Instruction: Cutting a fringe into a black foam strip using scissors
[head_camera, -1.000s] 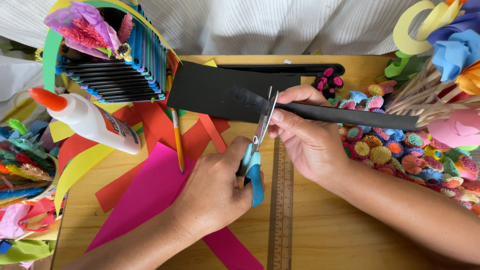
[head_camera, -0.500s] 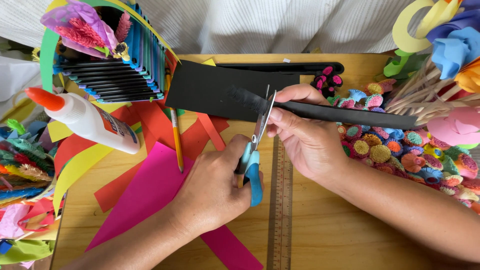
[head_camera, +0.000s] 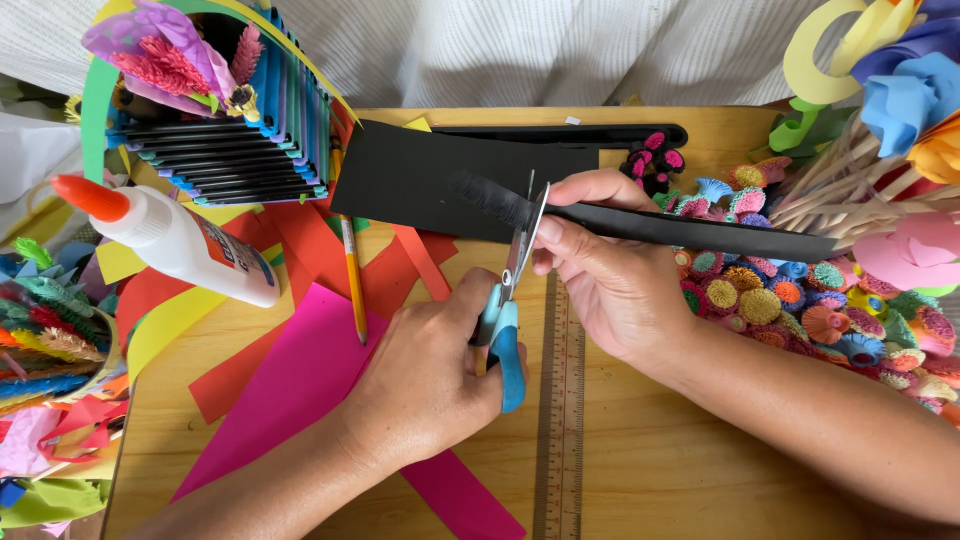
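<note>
**Scissors on black paper strip: count and orientation**

I count one pair of scissors (head_camera: 508, 310), one black paper strip (head_camera: 690, 228), one black paper sheet (head_camera: 420, 180), one glue bottle (head_camera: 175, 240), one pencil (head_camera: 351, 275), one ruler (head_camera: 563, 400) and one pink paper sheet (head_camera: 290, 390).

My left hand (head_camera: 430, 375) is closed through the blue handles of the scissors. The blades rise from that grip away from me and lean slightly to the right, so the long axis of the scissors runs almost straight away from my body. The blades stand narrowly parted around the fringed edge of the strip.

My right hand (head_camera: 610, 280) pinches the black paper strip between thumb and fingers, just right of the blades. From this pinch, the strip's long axis runs sideways: its uncut end points right and slightly toward me, passing over the pile of small coloured paper flowers (head_camera: 790, 300). Its fringed end extends left of the blades and overlaps the black paper sheet.

The ruler lies on the wooden board (head_camera: 650, 470) directly below the two grips, its long axis pointing toward me. The pencil lies left of the scissors grip, roughly parallel to the ruler. The glue bottle lies further left, well apart from both hands, with its orange cap pointing left.
</note>
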